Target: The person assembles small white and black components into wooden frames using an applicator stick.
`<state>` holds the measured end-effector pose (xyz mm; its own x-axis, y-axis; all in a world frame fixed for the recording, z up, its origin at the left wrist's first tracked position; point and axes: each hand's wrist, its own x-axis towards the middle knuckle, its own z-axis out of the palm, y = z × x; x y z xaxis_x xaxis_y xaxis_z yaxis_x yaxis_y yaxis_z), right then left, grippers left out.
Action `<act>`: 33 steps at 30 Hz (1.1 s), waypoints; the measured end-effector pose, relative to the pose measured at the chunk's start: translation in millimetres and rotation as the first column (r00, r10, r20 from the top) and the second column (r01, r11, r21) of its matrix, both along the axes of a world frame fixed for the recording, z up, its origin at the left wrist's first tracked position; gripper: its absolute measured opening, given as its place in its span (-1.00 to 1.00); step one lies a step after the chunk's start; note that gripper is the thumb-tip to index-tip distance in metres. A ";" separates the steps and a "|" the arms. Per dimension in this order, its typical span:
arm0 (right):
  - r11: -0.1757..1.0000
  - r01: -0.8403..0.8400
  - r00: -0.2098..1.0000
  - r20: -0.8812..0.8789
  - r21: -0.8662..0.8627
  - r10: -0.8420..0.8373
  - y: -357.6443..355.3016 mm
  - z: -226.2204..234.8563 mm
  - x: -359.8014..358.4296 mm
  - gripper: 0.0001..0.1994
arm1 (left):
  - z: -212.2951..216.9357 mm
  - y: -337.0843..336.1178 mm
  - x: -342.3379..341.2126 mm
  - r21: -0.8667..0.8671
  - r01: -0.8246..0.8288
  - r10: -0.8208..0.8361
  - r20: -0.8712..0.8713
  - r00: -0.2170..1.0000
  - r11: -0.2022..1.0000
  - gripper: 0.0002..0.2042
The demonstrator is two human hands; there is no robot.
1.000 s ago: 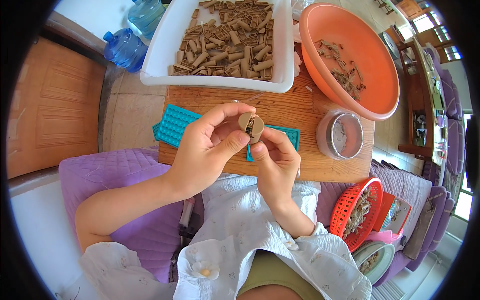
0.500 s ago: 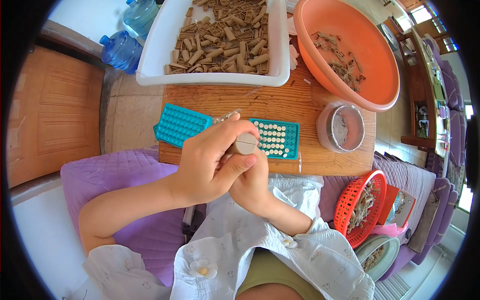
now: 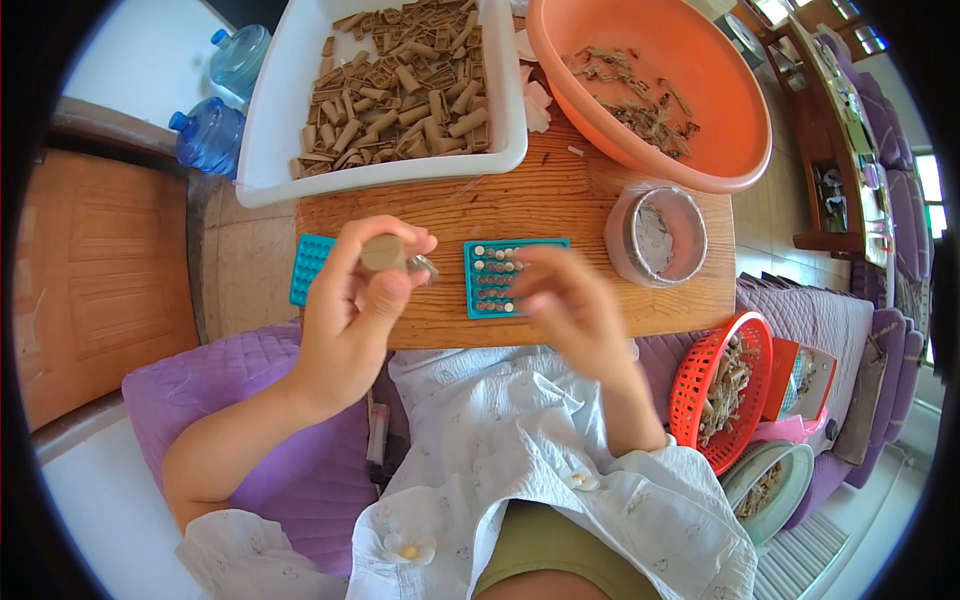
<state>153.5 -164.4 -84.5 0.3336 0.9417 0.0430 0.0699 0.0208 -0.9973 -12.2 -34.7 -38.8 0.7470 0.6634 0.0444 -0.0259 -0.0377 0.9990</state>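
Note:
My left hand (image 3: 345, 325) is closed around a tan cylinder (image 3: 382, 252), its round end facing up. A small clear, shiny piece (image 3: 422, 270) shows beside that hand's fingertips. My right hand (image 3: 575, 315), smeared by motion, is over the right side of a teal tray (image 3: 515, 243) on the table; I cannot make out whether its fingers hold anything. Small round white and greyish pieces (image 3: 490, 280) sit in rows in this tray, partly hidden by the hand. A second teal tray (image 3: 310, 265) lies left of it, mostly behind my left hand.
Behind the trays, a white tub (image 3: 390, 172) holds many tan half-round pieces. An orange basin (image 3: 690, 90) with dry scraps and a clear round container (image 3: 615, 235) stand on the wooden table (image 3: 440, 210). A red basket (image 3: 715, 420) sits at the right.
My hands have come apart. The left keeps the tan cylinder and is now further left; the right has moved right, over the teal tray. The whole view has shifted a little.

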 end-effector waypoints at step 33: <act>0.969 0.184 0.976 -0.151 0.166 -0.159 9.1 18.2 15.1 -0.96 | -2.6 -1.1 -1.9 -0.784 0.168 -0.308 -0.032 0.951 0.598 -0.62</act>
<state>168.6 -155.2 -66.3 0.5040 0.8509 0.1483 -0.0475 0.1987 -0.9789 -14.1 -35.8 -41.4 0.8331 0.1991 -0.5160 0.2293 0.7246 0.6499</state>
